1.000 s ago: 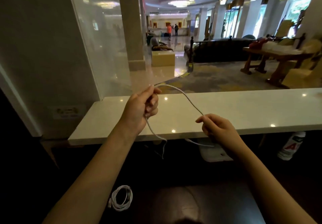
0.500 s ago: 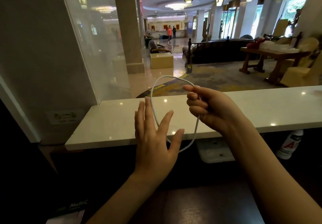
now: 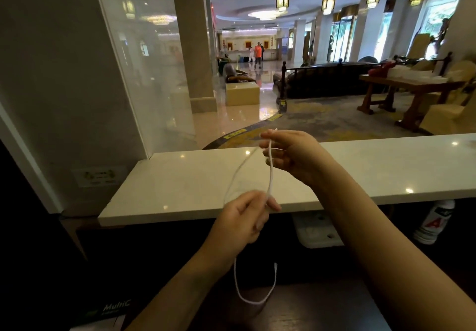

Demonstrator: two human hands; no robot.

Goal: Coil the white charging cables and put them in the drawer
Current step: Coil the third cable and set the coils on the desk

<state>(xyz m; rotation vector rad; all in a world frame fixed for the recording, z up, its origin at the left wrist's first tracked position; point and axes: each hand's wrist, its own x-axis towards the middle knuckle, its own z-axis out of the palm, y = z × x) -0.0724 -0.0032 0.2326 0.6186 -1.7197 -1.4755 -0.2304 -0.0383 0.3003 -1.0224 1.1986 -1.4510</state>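
A thin white charging cable point(image 3: 270, 173) stretches between both hands above the white counter top point(image 3: 180, 189). My right hand point(image 3: 293, 158) is raised over the counter and pinches the cable's upper part, with a short end poking up past the fingers. My left hand point(image 3: 247, 217) is lower, at the counter's front edge, closed around the cable's lower loop. From the left hand a free tail hangs down in a U, its plug end pointing up. No drawer is visible.
A glass screen point(image 3: 144, 73) stands on the counter's left end. Under the counter hang a white box point(image 3: 316, 232) and a white bottle with a red label point(image 3: 435, 220). A dark box printed "MultiC" point(image 3: 113, 307) lies bottom left. A lobby with people lies beyond.
My left hand, spread flat half a second ago, has closed on the cable's lower loop. My right hand has lifted and moved right. A tail now hangs below the left hand.
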